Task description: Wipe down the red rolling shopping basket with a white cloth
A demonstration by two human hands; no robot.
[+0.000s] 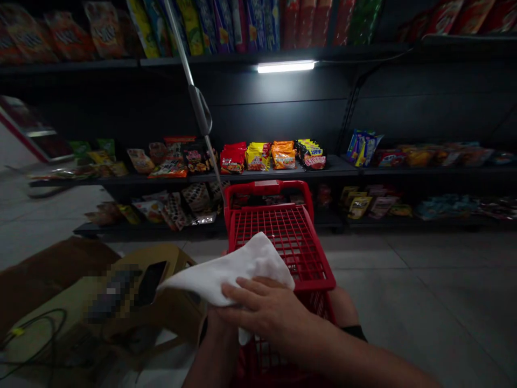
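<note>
A white cloth is spread over the near left part of a red plastic shopping basket with a grid top and a raised handle. My right hand lies on the cloth, its fingers stretched out and a little apart, pointing left. Below the cloth's near edge, my left hand comes up from underneath. Its fingers are hidden by the cloth and by my right hand. One corner of the cloth hangs out to the left, and a small end dangles below my right hand.
A tan stool stands at the left, with a dark phone and a blurred object on top. Dark cables lie beside it. A slanted metal pole rises behind the basket. Beyond are shelves of packaged snacks under a lamp.
</note>
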